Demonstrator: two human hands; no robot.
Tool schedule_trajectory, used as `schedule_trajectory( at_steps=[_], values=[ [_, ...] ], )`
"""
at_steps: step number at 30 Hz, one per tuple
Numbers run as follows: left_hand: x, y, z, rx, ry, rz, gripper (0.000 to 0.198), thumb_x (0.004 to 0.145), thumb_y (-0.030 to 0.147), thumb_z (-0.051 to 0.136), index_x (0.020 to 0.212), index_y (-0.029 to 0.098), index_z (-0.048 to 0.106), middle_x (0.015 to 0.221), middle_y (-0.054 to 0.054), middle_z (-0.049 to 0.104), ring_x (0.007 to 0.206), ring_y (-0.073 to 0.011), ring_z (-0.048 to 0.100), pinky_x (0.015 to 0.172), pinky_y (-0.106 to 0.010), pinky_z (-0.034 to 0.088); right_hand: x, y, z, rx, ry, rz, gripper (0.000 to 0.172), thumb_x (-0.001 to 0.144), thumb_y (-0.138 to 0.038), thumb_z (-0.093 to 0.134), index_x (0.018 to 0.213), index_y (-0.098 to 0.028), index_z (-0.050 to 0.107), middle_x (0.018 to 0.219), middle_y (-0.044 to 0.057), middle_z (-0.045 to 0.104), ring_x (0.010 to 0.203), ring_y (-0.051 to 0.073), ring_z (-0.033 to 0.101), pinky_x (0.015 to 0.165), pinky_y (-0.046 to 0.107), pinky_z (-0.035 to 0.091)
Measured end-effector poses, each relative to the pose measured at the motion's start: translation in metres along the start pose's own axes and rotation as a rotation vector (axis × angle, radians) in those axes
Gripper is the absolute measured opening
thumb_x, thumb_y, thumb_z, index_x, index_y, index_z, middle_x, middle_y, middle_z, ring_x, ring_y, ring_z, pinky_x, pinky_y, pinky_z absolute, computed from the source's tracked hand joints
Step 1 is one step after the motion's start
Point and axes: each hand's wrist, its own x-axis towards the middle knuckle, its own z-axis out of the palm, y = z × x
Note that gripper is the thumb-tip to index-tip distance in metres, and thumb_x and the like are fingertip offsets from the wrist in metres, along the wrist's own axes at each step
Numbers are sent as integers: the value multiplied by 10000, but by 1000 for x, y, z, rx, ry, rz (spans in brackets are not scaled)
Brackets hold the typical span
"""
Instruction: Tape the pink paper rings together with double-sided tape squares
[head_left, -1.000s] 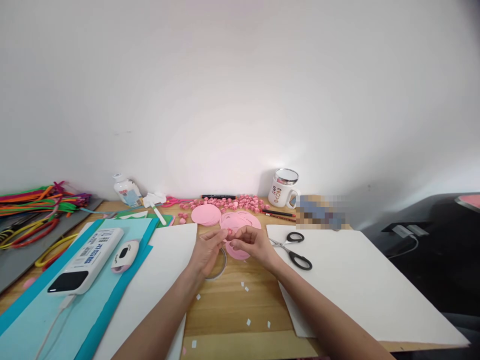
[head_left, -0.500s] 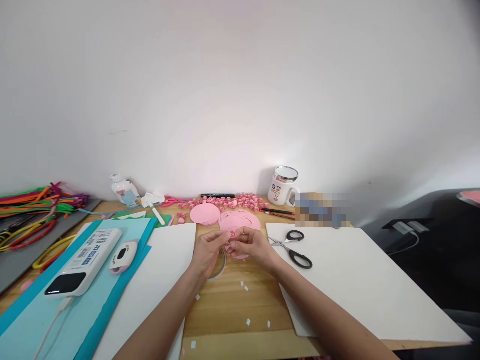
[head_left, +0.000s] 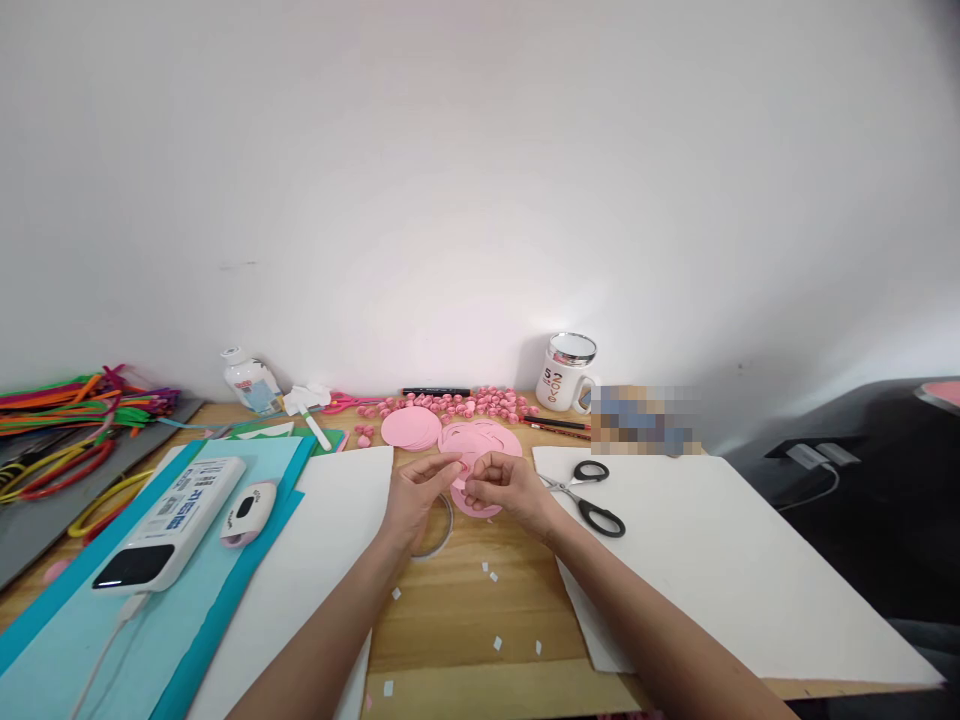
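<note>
My left hand (head_left: 418,492) and my right hand (head_left: 511,490) come close together over the middle of the table, fingers pinched. Between their fingertips is a small pink paper roll (head_left: 463,468), largely covered by the fingers. Behind and below it lie overlapping pink paper cut-outs (head_left: 491,436), and a stack of pink paper circles (head_left: 412,428) sits to their left. A roll of tape (head_left: 442,541) lies partly hidden by my left hand. Along the wall is a heap of small pink paper rolls (head_left: 495,402). Black-handled scissors (head_left: 600,518) rest open to the right of my right hand.
White boards (head_left: 720,560) flank the wooden table strip (head_left: 442,630), which carries small white paper bits. At left, a white power bank (head_left: 172,525) lies on blue sheets beside colourful pipe cleaners (head_left: 90,405). A white mug (head_left: 564,378) and a bottle (head_left: 253,382) stand at the back.
My fingertips have shifted slightly around the pink paper roll, and less of it shows between them. The other things on the table stay where they were.
</note>
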Motion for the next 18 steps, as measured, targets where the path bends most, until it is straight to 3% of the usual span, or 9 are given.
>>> schedule_trajectory(
  at_steps=[5, 11, 18],
  values=[
    [1, 2, -2, 106, 25, 40, 185, 553, 239, 729, 718, 156, 722, 777, -61, 714, 755, -197, 624, 728, -278, 463, 3, 0, -8, -62, 26, -36, 272, 551, -334, 726, 693, -142, 596, 574, -5, 638, 515, 99, 589, 560, 239, 486],
    [-2, 6, 2, 168, -3, 0, 193, 571, 250, 721, 735, 148, 724, 676, -56, 709, 614, -161, 618, 595, -245, 479, 6, 0, -14, -62, 84, -96, 291, 574, -351, 710, 756, -146, 610, 623, 4, 639, 528, 105, 596, 574, 254, 500],
    [-5, 8, 6, 99, -35, -48, 208, 567, 260, 726, 731, 131, 719, 609, -60, 699, 555, -175, 632, 611, -290, 508, 5, 4, -10, -64, 148, -228, 286, 613, -346, 694, 809, -171, 582, 637, 0, 625, 577, 135, 615, 581, 285, 519]
  ],
)
